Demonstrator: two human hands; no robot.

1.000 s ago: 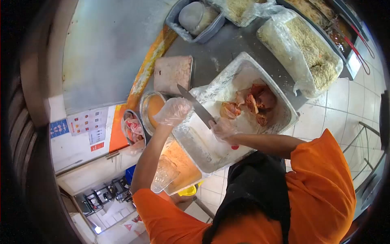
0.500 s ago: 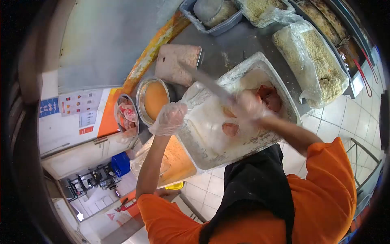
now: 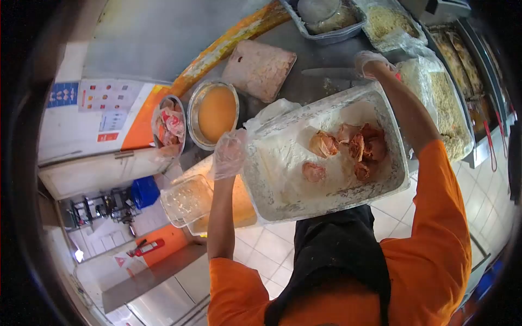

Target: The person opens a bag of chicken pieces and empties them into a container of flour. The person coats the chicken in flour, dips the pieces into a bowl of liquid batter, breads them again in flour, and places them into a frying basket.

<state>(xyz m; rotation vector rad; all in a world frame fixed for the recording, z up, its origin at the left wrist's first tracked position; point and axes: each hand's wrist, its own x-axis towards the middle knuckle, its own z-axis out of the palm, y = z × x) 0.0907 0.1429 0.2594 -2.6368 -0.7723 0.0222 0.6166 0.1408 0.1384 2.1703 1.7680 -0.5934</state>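
Plastic-gloved right hand (image 3: 373, 63) covers a knife's (image 3: 329, 72) handle; its grip and the left hand's (image 3: 229, 154) are unclear.

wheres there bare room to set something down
Bare grey counter shows between the pinkish slab, the knife and the grey bin. In the tub, the left end holds only white powder. It's crowded at the right hand, by the crumb bag, and at the left hand, by the bowl.

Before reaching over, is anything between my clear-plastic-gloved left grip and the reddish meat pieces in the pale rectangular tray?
Only the tray's left rim, beside your left grip; nothing visible beyond blocks the meat pieces.
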